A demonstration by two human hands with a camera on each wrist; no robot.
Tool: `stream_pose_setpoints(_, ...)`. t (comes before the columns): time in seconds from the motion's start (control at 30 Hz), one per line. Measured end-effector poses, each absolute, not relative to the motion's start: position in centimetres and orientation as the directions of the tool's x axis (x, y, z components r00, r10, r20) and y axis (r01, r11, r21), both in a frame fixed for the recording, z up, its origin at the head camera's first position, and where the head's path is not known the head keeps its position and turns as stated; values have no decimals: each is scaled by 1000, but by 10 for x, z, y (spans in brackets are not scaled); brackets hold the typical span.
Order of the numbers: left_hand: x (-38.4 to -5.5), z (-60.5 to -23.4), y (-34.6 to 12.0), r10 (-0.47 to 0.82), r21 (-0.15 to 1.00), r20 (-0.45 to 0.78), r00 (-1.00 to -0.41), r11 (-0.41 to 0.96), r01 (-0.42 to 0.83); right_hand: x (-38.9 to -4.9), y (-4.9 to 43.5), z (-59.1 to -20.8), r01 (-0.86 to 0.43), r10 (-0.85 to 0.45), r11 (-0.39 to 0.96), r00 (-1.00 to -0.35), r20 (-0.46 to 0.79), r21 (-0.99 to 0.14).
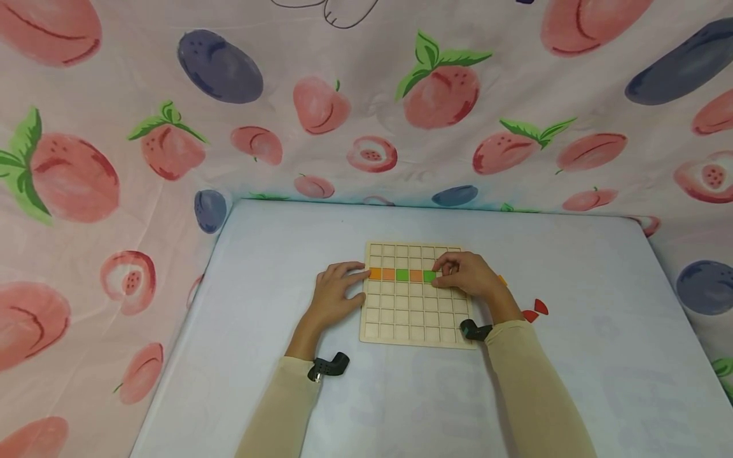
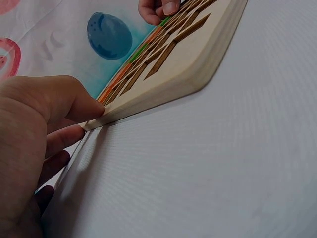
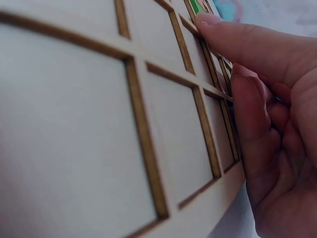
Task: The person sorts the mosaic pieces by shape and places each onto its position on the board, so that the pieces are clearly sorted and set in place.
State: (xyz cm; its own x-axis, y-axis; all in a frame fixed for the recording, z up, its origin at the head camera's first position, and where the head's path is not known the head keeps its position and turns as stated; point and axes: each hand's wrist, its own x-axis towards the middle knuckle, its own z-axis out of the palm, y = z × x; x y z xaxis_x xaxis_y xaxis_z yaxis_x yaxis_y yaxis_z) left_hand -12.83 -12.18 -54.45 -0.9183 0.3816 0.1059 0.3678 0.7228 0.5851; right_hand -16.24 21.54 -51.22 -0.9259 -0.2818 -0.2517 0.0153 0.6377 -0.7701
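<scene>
A square wooden grid board (image 1: 403,318) lies on the table, with a row of orange and green square tiles across its upper part. My left hand (image 1: 334,292) touches the board's left edge, its fingers spread and its thumb lower down. In the left wrist view, the thumb (image 2: 89,106) presses the pale wooden rim. Over the right part of the row, my right hand (image 1: 469,273) has thumb and index finger at the rightmost green tile (image 1: 429,277). The right wrist view shows the thumb tip against that green tile (image 3: 196,7); the index fingertip is mostly hidden there.
Red pieces (image 1: 538,310) lie on the table right of the board, beside the right wrist. An orange piece (image 1: 502,280) is partly hidden behind that wrist. Fruit-printed cloth (image 1: 366,114) rises behind the white table (image 1: 275,254) and on both sides.
</scene>
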Motion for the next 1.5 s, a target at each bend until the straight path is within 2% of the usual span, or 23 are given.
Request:
stream_pose_setpoints(0.5, -127, -541, -123, 381, 581, 74, -922, 735, 350, -162, 214, -513, 5, -285, 651, -925, -250, -759)
stream_pose_setpoints(1.03, -127, -541, -122, 388, 588, 103, -916, 718, 371, -156, 218, -510, 21, -275, 637, -928, -253, -770)
stream_pose_setpoints(1.3, -128, -542, -123, 388, 579, 108, -915, 724, 375, -156, 236, -510, 6, -322, 580, -917, -236, -815)
stream_pose_setpoints(1.5, -128, -543, -122, 386, 581, 107, -916, 724, 372, -147, 258, -496, 33, -258, 639, -932, -255, -769)
